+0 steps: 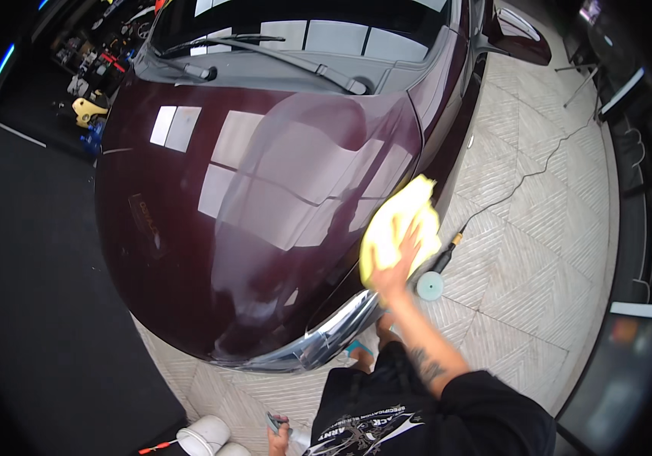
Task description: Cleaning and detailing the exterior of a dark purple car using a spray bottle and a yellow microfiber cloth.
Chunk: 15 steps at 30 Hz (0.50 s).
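My right hand [397,273] presses a yellow cloth [397,228] against the front fender of a dark maroon car, just behind the headlight [331,328]. The fingers lie spread over the bunched cloth. Low in the picture, my left hand [278,436] is closed around what looks like a spray bottle [300,436] with a grey trigger head, its body partly hidden. The glossy hood [177,273] fills the middle of the view. A hazy, streaked patch covers its near side, and ceiling lights reflect in it.
On the tiled floor [531,273] beside the fender lies a polisher [444,259] with a round pale green pad [430,286]. Its cord [522,183] trails to the far right. White buckets [205,434] stand at lower left. Wipers [297,60] rest below the windshield.
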Available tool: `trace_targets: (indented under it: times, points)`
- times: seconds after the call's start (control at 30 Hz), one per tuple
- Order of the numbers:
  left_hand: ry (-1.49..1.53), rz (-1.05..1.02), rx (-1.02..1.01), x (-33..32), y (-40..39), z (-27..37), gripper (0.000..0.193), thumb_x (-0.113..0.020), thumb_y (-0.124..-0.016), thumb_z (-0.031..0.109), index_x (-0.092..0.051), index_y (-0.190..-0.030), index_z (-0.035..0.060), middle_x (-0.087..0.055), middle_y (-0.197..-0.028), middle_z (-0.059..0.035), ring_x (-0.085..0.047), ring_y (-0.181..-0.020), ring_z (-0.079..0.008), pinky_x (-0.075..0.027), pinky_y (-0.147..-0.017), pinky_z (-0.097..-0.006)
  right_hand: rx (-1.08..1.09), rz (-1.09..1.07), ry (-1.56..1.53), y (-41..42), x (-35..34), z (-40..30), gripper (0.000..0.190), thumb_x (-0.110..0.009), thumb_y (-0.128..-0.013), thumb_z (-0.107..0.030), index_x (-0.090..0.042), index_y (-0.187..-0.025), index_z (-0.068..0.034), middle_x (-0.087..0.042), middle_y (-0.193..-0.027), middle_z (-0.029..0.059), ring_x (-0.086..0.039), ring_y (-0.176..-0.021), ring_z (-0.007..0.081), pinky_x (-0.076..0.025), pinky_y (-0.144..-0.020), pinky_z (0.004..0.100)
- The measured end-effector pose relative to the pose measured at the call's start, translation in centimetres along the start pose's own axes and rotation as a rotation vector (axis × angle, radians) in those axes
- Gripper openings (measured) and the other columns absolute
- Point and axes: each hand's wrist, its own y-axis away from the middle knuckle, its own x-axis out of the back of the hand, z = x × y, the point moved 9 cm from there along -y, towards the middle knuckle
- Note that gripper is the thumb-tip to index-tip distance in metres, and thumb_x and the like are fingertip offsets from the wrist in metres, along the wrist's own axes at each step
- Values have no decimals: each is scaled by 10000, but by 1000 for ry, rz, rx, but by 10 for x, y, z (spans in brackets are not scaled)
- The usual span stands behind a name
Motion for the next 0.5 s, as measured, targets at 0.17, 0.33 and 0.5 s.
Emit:
trace_targets:
  times: [0.17,0.33,0.5]
  points:
    - [-118,-34,-127,11,-32,-2,484,-626,-805,104,-464,-1255,32,-620,-1054,-79,-585,-980,-186,-499,-838,-344,475,-526,280,94,-38,-90,772,-726,-630,-306,-555,-1382,-290,-130,-1559,319,-53,-1432,559,-92,-1083,728]
    - [-147,93,-213,31,-21,8,544,-578,-760,92,-451,-1281,1,-599,-1086,-134,-583,-1006,-236,-460,-912,-358,124,-13,620,-198,37,-30,960,-487,-895,-654,-167,-1527,-6,-115,-1584,262,-67,-1449,492,-86,-1126,655]
    - [-129,188,-165,25,12,11,509,-573,-749,101,-481,-1239,2,-604,-1069,-156,-596,-981,-277,-469,-883,-381,572,-244,879,-157,-85,-111,802,-535,-858,-659,-481,-1409,-79,-341,-1525,200,-225,-1429,443,-164,-1125,638]
